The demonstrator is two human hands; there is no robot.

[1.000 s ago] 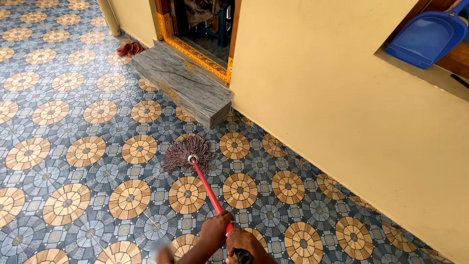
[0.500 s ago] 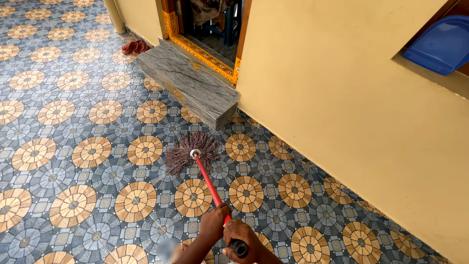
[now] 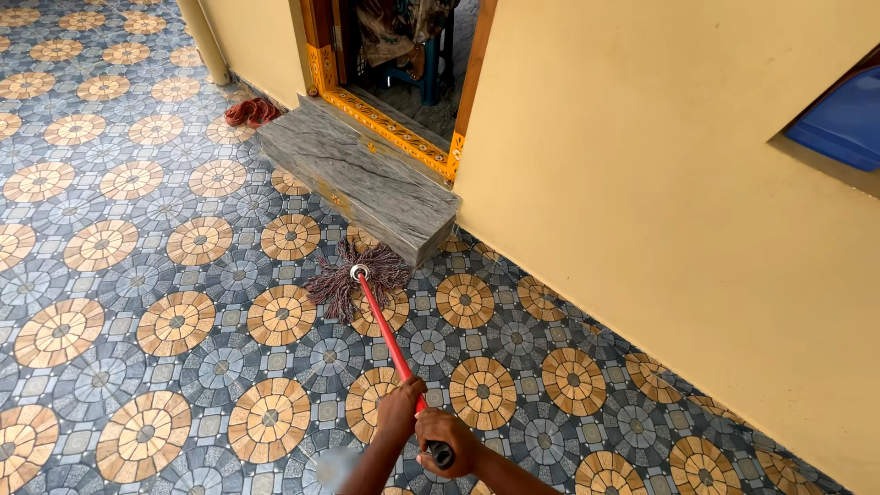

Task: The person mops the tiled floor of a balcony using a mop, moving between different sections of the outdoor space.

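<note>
A string mop with a dark reddish head [image 3: 353, 278] lies spread on the patterned tile floor [image 3: 137, 275], right at the near corner of a grey stone step [image 3: 357, 174]. Its red handle [image 3: 385, 332] slants down toward me. My left hand [image 3: 398, 412] grips the handle lower down, and my right hand [image 3: 445, 440] is closed around the black end grip just behind it. Both forearms enter from the bottom edge.
A yellow wall [image 3: 642, 183] runs along the right. An open doorway with an orange patterned frame [image 3: 394, 128] sits above the step. A blue dustpan [image 3: 848, 119] rests on a ledge at the upper right. A reddish cloth [image 3: 249, 112] lies by the step's far end.
The mop head has slid forward across the tiles, from the open floor up to the corner of the stone step. Both hands have stayed on the handle and moved forward with it.
</note>
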